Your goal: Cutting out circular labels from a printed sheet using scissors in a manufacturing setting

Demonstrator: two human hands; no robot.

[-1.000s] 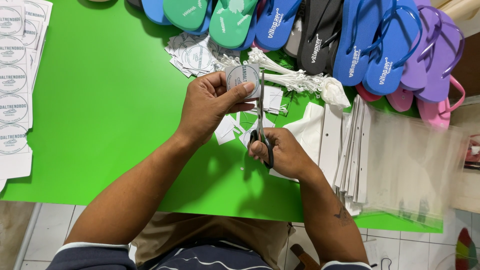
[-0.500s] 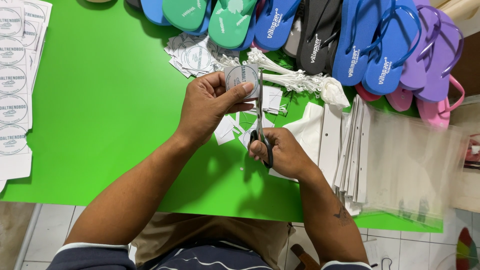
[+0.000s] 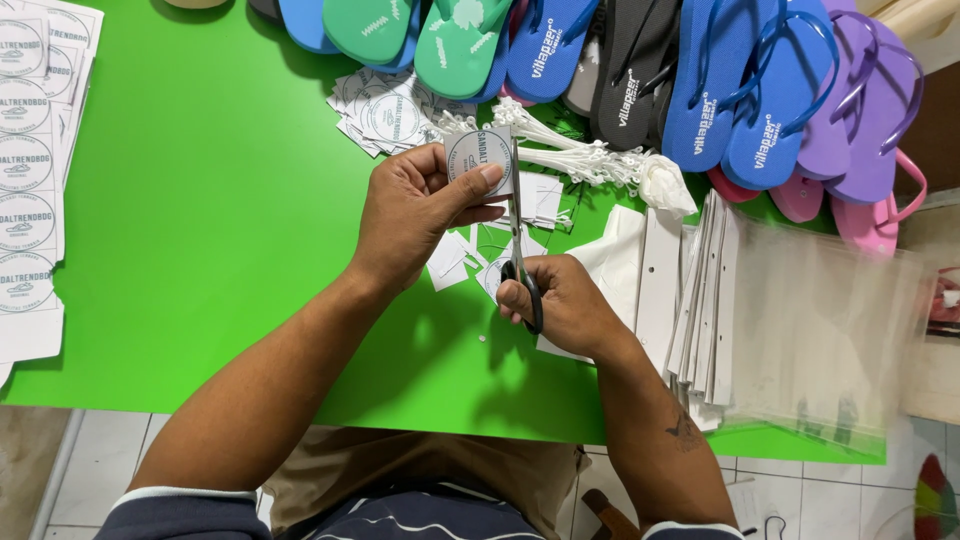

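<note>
The left hand [image 3: 415, 215] holds a small paper label [image 3: 480, 160] printed with a round emblem, its thumb on the face and the other fingers [image 3: 470, 215] behind, clamped on the left part of the label. The right hand [image 3: 560, 305] works a pair of scissors [image 3: 518, 235], its fingers closed through the black handle loops; the blades point away from the body and run up along the label's right edge.

To trim well, the label should turn into the blades bit by bit while the scissors stay nearly in place, cutting in short bites near the pivot so the edge follows the printed circle. The thumb looks close to the cut line, so I judge it safer to keep it back from the blades.

The label is raised above the green bench [image 3: 200, 230], just beside the blades and touching them. Below the label lie paper scraps [image 3: 450, 260] on the bench. Beyond the label sits a pile of cut labels [image 3: 385, 115], and to its right a bundle of white plastic ties [image 3: 570, 155]. Further beyond the label runs a row of flip-flops [image 3: 640, 70]. Well to the label's left lie uncut label sheets [image 3: 30, 190].
</note>
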